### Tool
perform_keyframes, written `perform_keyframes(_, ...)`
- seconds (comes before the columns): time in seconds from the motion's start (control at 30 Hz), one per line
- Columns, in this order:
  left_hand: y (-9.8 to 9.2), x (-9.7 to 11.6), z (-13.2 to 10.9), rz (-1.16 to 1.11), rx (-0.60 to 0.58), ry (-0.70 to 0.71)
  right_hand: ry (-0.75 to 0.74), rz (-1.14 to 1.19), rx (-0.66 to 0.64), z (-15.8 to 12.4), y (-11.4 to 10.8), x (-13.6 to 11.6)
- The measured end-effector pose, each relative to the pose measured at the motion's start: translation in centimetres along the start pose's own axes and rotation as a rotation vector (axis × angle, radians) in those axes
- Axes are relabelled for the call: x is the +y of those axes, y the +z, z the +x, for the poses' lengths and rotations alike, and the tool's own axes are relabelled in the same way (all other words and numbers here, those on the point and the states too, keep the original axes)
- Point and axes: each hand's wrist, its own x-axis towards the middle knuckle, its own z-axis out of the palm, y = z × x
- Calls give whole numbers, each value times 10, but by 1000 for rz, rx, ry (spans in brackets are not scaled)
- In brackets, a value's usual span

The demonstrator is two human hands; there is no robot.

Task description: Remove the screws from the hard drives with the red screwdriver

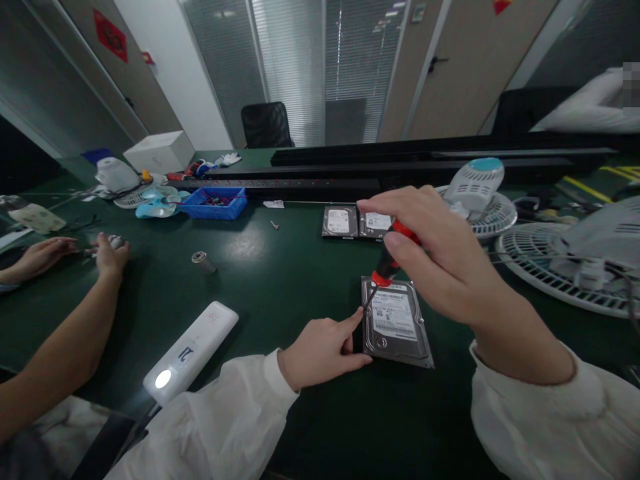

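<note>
A hard drive [400,327] with a white label lies flat on the green table in front of me. My right hand [440,257] is closed around the red and black handle of a screwdriver [387,263]. Its thin shaft slants down to the drive's left edge. My left hand [325,350] grips that same edge, with the index fingertip right beside the screwdriver tip and the thumb lower down. Whether the tip sits in a screw is too small to tell. Beyond, two more hard drives lie side by side, the left one [340,221] in full view, the right one [375,223] partly behind my right hand.
To the left are a white device numbered 21 [193,350], a small metal cylinder [203,262] and a blue basket [215,203]. Fan parts [575,260] stand at right. At far left, another person's hands [107,257] hold a small part. Black rails [425,163] cross the back.
</note>
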Motion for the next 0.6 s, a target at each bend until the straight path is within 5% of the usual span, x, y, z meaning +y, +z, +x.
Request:
perform_keyframes(0.1,0,0,0,-10,-4,8,59,-90,-13,-1,1,-1)
perform_keyframes(0.3,-4,5,1,-5,-23,-41,183,299,106,-3,4,0)
perform_keyframes(0.43,-4,5,0,-6,-16,-23,238,368,29,-5,2,-3)
perform_keyframes(0.6,-3,4,0,1,-18,-32,144,120,-2,-4,-3,-5)
